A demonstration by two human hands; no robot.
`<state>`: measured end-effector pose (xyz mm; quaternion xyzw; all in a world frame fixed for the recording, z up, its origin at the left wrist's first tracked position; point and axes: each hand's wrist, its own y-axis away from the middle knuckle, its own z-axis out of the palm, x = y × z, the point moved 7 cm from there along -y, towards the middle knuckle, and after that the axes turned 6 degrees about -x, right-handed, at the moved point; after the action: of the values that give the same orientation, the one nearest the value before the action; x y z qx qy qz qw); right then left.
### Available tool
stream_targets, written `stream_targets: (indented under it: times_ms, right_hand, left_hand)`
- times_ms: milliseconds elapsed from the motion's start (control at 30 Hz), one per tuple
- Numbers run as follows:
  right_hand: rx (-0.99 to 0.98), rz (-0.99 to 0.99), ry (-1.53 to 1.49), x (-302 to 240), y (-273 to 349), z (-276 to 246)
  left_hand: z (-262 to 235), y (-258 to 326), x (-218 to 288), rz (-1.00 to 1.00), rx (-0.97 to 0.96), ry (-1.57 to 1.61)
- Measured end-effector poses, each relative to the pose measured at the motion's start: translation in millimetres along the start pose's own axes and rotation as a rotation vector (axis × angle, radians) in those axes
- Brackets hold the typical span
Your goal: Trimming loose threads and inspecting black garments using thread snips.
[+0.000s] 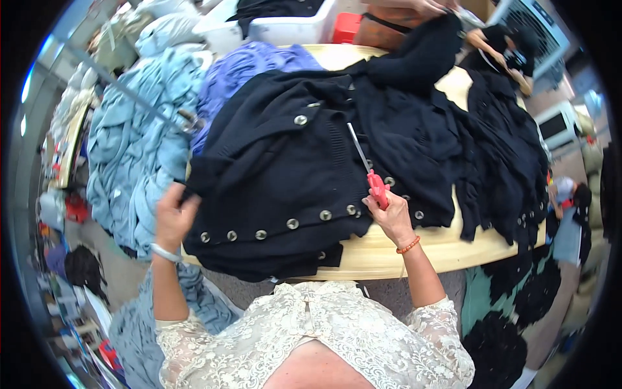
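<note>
A black knitted cardigan (272, 175) lies spread before me, with a row of shiny round buttons along its near edge. My right hand (392, 217) is closed round a red-handled tool (377, 188) that has a long, thin metal shaft. The shaft points away from me, over the ribbed edge of the cardigan. Beside the cardigan's left sleeve end is my left hand (173, 217), slightly blurred. Its thumb and forefinger look parted at the dark cloth, and the other fingers are partly hidden.
Light blue garments (139, 142) and a purple garment (259, 59) are heaped at left. More black garments (499, 142) cover the right of the wooden table (414, 258). A white bin (295, 29) stands at the far side. Across the table, a person's hands (424, 6) hold black cloth.
</note>
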<state>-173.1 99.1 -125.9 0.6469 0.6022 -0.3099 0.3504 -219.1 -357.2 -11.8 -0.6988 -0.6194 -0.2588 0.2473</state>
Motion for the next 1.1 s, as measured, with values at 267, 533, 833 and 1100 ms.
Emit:
stream_targets:
  times_ms: [267,533,833,1100]
  right_hand:
    - [-0.227,-0.113,0.030,-81.2,-58.9,94.0]
    - [-0.418,-0.743,-0.046,-206.2,-46.1,161.0]
    - [-0.491,-0.595,0.227,-229.1,-145.2,186.9]
    - [-0.395,-0.411,0.000,-242.5,-234.7,195.8]
  left_hand:
    - [87.4,13.0,-33.3,0.179,0.033,-0.282]
    - [58.9,8.7,42.1,0.704,-0.129,0.275]
    - [-64.7,-41.6,31.1,0.601,0.046,0.023]
    - [-99.7,-123.1,90.9,0.709,0.045,0.385]
